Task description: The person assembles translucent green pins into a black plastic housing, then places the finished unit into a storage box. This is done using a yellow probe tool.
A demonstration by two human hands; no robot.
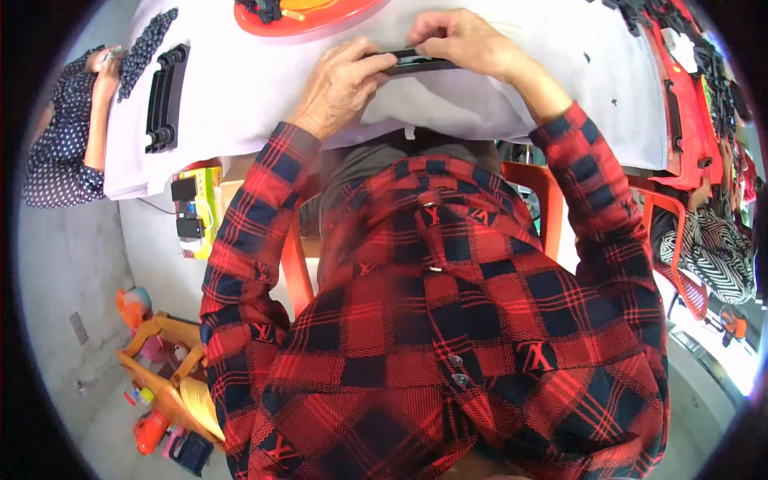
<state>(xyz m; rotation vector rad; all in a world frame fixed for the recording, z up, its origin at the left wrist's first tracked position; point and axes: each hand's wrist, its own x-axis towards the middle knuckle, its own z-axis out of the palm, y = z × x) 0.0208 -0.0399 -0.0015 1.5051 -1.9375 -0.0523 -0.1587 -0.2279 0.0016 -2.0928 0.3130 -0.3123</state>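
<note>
My left hand (344,80) grips one end of a long, narrow black plastic bar (428,67) at the near edge of the white-covered table. Its thumb lies along the top of the bar. Over the other end of the bar, my right hand (472,44) has its fingers bent and drawn together. Those fingertips are slightly blurred, and what they pinch is hidden. A few similar black bars (166,100) lie side by side at the table's left.
A red plate (352,22) with black pieces and something orange stands at the far side. A pile of small black parts (148,52) lies at the left, by another person's hand (106,64). Red chairs (552,208) and a red bin (680,104) stand around; a wooden toy rocker (164,336) is lower left.
</note>
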